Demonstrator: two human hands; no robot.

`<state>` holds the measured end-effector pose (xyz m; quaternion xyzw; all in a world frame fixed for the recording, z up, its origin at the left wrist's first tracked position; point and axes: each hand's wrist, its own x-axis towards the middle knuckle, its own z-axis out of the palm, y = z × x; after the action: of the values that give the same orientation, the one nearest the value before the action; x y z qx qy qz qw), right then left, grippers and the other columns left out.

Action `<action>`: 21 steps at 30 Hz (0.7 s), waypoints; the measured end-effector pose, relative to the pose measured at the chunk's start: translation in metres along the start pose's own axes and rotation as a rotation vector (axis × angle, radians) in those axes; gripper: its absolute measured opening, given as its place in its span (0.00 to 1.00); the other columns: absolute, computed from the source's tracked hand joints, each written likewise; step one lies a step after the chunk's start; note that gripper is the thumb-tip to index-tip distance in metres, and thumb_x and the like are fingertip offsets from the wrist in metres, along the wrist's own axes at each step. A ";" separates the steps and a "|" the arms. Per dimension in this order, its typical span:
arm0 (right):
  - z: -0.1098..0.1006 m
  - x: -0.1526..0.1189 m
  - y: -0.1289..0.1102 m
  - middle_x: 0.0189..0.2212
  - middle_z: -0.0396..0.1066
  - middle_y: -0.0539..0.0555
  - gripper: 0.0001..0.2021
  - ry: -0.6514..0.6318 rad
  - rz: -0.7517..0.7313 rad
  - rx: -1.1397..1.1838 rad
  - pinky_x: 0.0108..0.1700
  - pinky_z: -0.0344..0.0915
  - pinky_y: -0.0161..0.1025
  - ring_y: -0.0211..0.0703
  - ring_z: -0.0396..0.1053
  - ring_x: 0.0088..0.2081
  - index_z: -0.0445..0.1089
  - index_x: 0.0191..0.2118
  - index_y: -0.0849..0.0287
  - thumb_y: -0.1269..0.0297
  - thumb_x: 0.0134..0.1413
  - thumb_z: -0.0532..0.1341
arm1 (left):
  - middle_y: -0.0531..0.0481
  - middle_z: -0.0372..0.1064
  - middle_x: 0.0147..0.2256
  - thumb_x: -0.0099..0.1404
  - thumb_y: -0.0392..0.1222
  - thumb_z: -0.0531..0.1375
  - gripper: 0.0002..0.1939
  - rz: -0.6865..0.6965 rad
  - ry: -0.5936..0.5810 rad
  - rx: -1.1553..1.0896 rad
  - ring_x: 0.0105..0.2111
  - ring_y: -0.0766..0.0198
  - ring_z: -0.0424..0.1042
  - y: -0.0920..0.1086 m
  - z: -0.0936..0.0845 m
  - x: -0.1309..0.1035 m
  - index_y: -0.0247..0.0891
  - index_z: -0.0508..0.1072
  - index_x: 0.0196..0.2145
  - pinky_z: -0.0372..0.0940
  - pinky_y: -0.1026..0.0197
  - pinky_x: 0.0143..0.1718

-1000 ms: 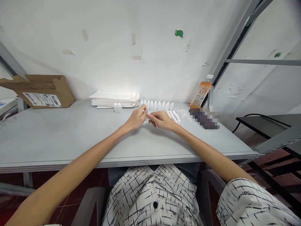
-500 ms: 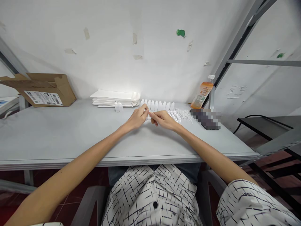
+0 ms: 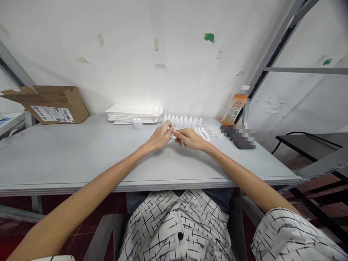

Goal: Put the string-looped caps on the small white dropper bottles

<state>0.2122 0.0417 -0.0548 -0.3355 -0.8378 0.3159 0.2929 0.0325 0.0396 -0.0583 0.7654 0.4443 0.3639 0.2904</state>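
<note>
Still pinching a small white piece between nearly closed left hand and right hand; barely shifted, so apparently mid-step.

Single head-worn view, facing forward and down, near the table, wall ahead

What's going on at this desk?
A seated person's left hand and right hand meet over the table, holding a small whitish piece that the fingers mostly hide. Behind them stands a row of small white bottles; cap-like white pieces and white strands lie to the right. Two more bottles stand apart, left.
</note>
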 end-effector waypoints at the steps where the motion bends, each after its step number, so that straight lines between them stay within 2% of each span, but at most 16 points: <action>1: -0.001 0.000 0.000 0.22 0.67 0.51 0.29 0.006 -0.010 0.014 0.29 0.59 0.35 0.34 0.62 0.22 0.65 0.25 0.61 0.40 0.65 0.50 | 0.57 0.59 0.23 0.71 0.44 0.48 0.08 0.001 -0.005 -0.010 0.24 0.65 0.59 -0.001 0.000 0.000 0.42 0.56 0.33 0.55 0.64 0.26; 4: -0.003 -0.002 -0.002 0.24 0.67 0.50 0.22 0.033 -0.070 0.025 0.29 0.59 0.35 0.35 0.65 0.24 0.68 0.31 0.61 0.44 0.63 0.56 | 0.56 0.58 0.25 0.71 0.45 0.48 0.09 0.007 0.010 -0.029 0.25 0.66 0.58 -0.004 -0.001 0.003 0.41 0.57 0.33 0.56 0.64 0.27; 7: -0.003 -0.003 -0.002 0.23 0.66 0.48 0.17 0.027 -0.081 0.005 0.29 0.59 0.35 0.36 0.64 0.25 0.69 0.36 0.61 0.49 0.62 0.59 | 0.56 0.57 0.25 0.71 0.46 0.48 0.09 0.004 0.028 -0.013 0.25 0.66 0.58 -0.007 -0.001 0.004 0.41 0.57 0.33 0.56 0.64 0.27; 14: -0.003 0.000 0.003 0.26 0.68 0.51 0.20 -0.068 -0.015 -0.038 0.30 0.59 0.36 0.35 0.62 0.26 0.66 0.28 0.60 0.51 0.66 0.53 | 0.55 0.60 0.25 0.71 0.48 0.48 0.10 -0.009 -0.015 0.025 0.27 0.63 0.62 -0.008 0.001 0.002 0.42 0.57 0.33 0.59 0.63 0.28; 17: -0.005 -0.001 0.002 0.28 0.68 0.52 0.20 -0.041 -0.057 -0.026 0.31 0.59 0.36 0.36 0.64 0.28 0.67 0.30 0.60 0.50 0.65 0.54 | 0.55 0.60 0.26 0.71 0.49 0.48 0.11 -0.010 -0.020 -0.016 0.27 0.65 0.62 -0.007 0.000 0.003 0.42 0.57 0.33 0.60 0.63 0.28; 21: -0.005 -0.002 0.001 0.28 0.67 0.51 0.13 0.017 -0.123 -0.009 0.31 0.60 0.35 0.37 0.65 0.30 0.68 0.33 0.60 0.55 0.61 0.60 | 0.56 0.57 0.26 0.71 0.48 0.48 0.11 -0.013 -0.015 -0.025 0.26 0.66 0.59 -0.008 -0.001 0.004 0.42 0.56 0.32 0.59 0.64 0.27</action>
<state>0.2171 0.0418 -0.0531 -0.2875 -0.8557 0.2908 0.3173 0.0291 0.0464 -0.0628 0.7614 0.4425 0.3619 0.3056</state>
